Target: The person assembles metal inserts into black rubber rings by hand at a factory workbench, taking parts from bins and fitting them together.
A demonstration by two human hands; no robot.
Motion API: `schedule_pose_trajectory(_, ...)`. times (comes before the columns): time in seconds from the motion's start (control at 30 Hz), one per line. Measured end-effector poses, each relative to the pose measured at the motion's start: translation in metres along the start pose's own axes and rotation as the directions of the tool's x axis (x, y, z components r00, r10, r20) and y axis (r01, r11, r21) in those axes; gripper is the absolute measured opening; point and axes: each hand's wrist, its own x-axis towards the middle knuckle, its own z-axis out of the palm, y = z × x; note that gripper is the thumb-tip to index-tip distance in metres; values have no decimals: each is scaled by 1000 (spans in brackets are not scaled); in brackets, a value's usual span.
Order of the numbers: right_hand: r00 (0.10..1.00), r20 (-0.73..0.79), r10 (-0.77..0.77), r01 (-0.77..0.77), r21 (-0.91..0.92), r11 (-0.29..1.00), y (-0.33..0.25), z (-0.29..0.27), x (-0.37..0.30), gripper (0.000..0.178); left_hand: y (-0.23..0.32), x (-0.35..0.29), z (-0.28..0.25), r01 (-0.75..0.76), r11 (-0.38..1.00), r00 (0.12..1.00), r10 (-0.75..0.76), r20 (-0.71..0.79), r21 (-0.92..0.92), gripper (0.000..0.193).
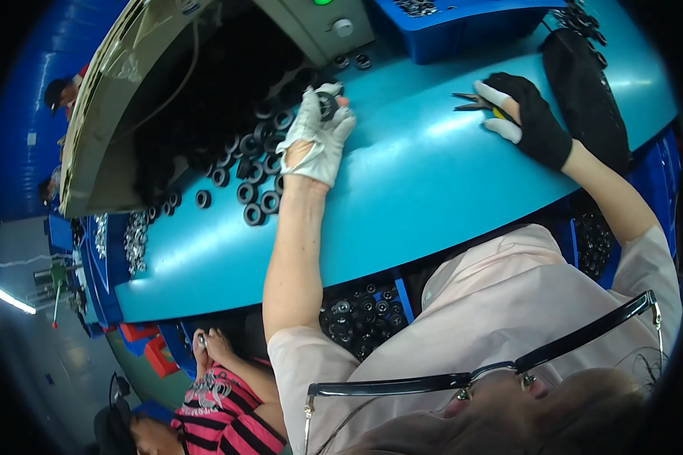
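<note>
My left hand (315, 140), in a whitish glove with some fingertips bare, is closed round a small black ring-shaped part (327, 106). The part's dark centre faces up between thumb and fingers. Off to the right, my right hand (527, 121) wears a black glove with white thumb and finger covers. It grips a pair of pliers (470, 104) with dark jaws, spread apart and pointing left; a bit of yellow handle shows at the palm. Many loose black rings (254, 173) lie on the table beside my left wrist, some stacked on others.
A blue-green table (402, 182) spans the view. Behind my left hand stands a beige machine housing (311, 30) with a knob and green light. A blue bin (463, 30) sits at the back, a black cloth sleeve (584, 95) at right. Below left, a co-worker in a striped shirt (228, 409) sits.
</note>
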Motion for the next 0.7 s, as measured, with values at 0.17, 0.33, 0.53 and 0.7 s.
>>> schedule_pose_trajectory(0.17, 985, -153, -77, 86, 55, 995, 1, -1, -7, 38, -1, -1, 13, -21, 996, 999, 17, -43, -85, 37)
schedule_pose_trajectory(0.33, 986, 157, -48, 35, 88, 996, -32, -11, -9, 69, 0, -4, 8, -28, 983, 999, 20, -44, -184, 38)
schedule_pose_trajectory(0.53, 897, 366, -247, 193, 178, 965, -72, -37, -26, 98, 2, 0, 2, -21, 955, 1000, 22, -2, -295, 31)
schedule_pose_trajectory(0.7, 808, 483, -337, 295, 163, 941, -70, -40, -31, 102, 1, -2, 5, 13, 936, 1000, -3, 30, -353, 29)
